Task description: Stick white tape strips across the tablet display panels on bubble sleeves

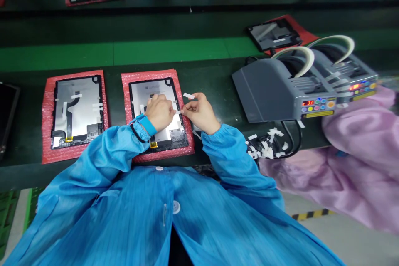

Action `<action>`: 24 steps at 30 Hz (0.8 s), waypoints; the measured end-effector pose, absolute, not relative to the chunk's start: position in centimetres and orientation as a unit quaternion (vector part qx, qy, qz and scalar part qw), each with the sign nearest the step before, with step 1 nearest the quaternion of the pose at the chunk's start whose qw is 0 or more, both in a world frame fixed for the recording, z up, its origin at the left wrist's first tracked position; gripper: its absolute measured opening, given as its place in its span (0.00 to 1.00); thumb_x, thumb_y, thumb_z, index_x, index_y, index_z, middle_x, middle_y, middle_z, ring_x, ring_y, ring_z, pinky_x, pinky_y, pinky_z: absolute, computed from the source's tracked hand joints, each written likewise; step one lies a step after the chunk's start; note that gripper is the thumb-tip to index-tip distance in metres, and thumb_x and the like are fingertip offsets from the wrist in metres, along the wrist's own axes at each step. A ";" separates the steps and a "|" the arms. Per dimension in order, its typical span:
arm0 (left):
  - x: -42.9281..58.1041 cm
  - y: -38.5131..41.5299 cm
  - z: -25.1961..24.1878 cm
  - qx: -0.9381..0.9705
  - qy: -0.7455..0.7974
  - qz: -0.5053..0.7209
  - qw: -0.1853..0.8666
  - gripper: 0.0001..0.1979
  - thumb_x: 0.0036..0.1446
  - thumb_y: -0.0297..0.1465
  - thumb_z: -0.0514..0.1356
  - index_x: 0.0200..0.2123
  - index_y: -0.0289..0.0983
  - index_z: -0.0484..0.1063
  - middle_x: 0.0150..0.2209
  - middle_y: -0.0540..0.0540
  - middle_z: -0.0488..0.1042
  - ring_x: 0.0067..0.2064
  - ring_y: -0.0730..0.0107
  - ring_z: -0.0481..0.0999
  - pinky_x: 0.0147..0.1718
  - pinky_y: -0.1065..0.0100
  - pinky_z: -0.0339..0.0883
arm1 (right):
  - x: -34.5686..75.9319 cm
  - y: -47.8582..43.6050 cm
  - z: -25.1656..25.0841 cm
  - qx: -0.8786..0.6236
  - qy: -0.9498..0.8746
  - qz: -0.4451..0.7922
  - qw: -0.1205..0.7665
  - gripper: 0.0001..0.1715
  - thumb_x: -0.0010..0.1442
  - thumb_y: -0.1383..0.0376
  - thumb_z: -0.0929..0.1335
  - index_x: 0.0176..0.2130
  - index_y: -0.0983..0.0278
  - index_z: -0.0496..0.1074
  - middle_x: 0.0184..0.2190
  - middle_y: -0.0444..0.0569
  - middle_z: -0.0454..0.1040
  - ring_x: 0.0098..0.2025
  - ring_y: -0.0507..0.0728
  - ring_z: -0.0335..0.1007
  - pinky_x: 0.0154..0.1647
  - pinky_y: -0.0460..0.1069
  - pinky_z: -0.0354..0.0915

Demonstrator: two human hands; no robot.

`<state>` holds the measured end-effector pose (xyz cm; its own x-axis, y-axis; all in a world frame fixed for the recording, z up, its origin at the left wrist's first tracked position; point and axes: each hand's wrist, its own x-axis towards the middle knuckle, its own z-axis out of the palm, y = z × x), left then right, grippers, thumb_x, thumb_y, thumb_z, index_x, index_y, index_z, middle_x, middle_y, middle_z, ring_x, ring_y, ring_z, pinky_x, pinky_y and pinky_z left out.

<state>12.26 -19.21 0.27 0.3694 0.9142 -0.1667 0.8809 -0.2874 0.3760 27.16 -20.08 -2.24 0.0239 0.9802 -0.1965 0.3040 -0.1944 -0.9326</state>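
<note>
A tablet screen panel (165,135) with a silver back and black frame lies on pink bubble wrap (187,149) in front of me. My left hand (159,112) rests over its middle, fingers curled, covering part of the panel. Between my hands, at the panel's right edge, is a short strip of white tape (178,112). My left fingertips close on its left end, and my right hand (202,114) pinches the other end. A second white tape strip (188,96) clings to a raised finger of the right hand. A yellow connector (153,144) shows near the panel's lower edge.
Left of this panel, a similar taped panel (82,112) lies on pink wrap. Two grey tape dispensers (268,89) stand to the right, with tape scraps (268,145) and cables before them. A co-worker's pink sleeve (358,145) reaches in. More panels lie along the back.
</note>
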 end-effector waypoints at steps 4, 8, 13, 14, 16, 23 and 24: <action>12.4 -19.3 0.5 0.800 0.564 0.026 0.203 0.11 0.57 0.32 0.54 0.31 0.35 0.75 0.39 0.39 0.71 0.50 0.50 0.65 0.47 0.51 0.62 | 27.3 -20.0 -2.1 -0.617 -0.547 0.456 0.335 0.24 0.42 0.71 0.67 0.37 0.60 0.50 0.18 0.34 0.67 0.22 0.51 0.66 0.28 0.47 0.60; 12.6 -19.4 0.7 0.800 0.567 0.012 0.197 0.10 0.56 0.31 0.54 0.31 0.35 0.75 0.38 0.38 0.71 0.50 0.50 0.65 0.47 0.52 0.61 | 27.3 -19.6 -2.4 -0.626 -0.555 0.456 0.305 0.25 0.41 0.73 0.67 0.37 0.60 0.51 0.19 0.35 0.66 0.23 0.51 0.64 0.29 0.47 0.59; 12.4 -19.2 0.4 0.791 0.583 0.023 0.185 0.08 0.53 0.33 0.57 0.29 0.34 0.73 0.39 0.38 0.70 0.50 0.48 0.64 0.47 0.52 0.60 | 28.1 -19.3 -3.8 -0.625 -0.527 0.466 0.340 0.30 0.38 0.70 0.71 0.37 0.59 0.52 0.21 0.32 0.55 0.23 0.49 0.56 0.27 0.45 0.55; 12.2 -19.1 0.3 0.786 0.587 0.036 0.188 0.07 0.52 0.33 0.59 0.29 0.35 0.72 0.39 0.38 0.70 0.49 0.49 0.65 0.46 0.53 0.60 | 28.4 -19.3 -4.0 -0.621 -0.512 0.476 0.355 0.31 0.37 0.69 0.72 0.37 0.59 0.52 0.21 0.32 0.54 0.23 0.48 0.55 0.28 0.45 0.55; 11.6 -18.5 0.1 0.776 0.594 0.076 0.199 0.07 0.52 0.33 0.60 0.30 0.35 0.72 0.38 0.41 0.70 0.47 0.52 0.66 0.46 0.54 0.60 | 28.9 -19.5 -3.8 -0.600 -0.490 0.506 0.379 0.28 0.39 0.69 0.71 0.36 0.59 0.53 0.22 0.33 0.54 0.24 0.48 0.54 0.29 0.45 0.55; 10.1 -16.7 0.0 0.795 0.491 0.217 0.280 0.08 0.56 0.33 0.56 0.30 0.35 0.71 0.28 0.49 0.67 0.34 0.68 0.67 0.43 0.63 0.61 | 28.6 -20.8 -1.0 -0.483 -0.572 0.566 0.344 0.13 0.47 0.70 0.66 0.34 0.61 0.60 0.25 0.38 0.60 0.28 0.48 0.58 0.33 0.47 0.59; 10.0 -16.6 0.0 0.800 0.478 0.221 0.288 0.08 0.56 0.33 0.56 0.29 0.35 0.71 0.27 0.50 0.67 0.33 0.69 0.67 0.42 0.63 0.61 | 28.4 -20.9 -0.8 -0.474 -0.580 0.570 0.337 0.12 0.47 0.71 0.66 0.34 0.62 0.61 0.25 0.39 0.60 0.28 0.48 0.58 0.34 0.47 0.60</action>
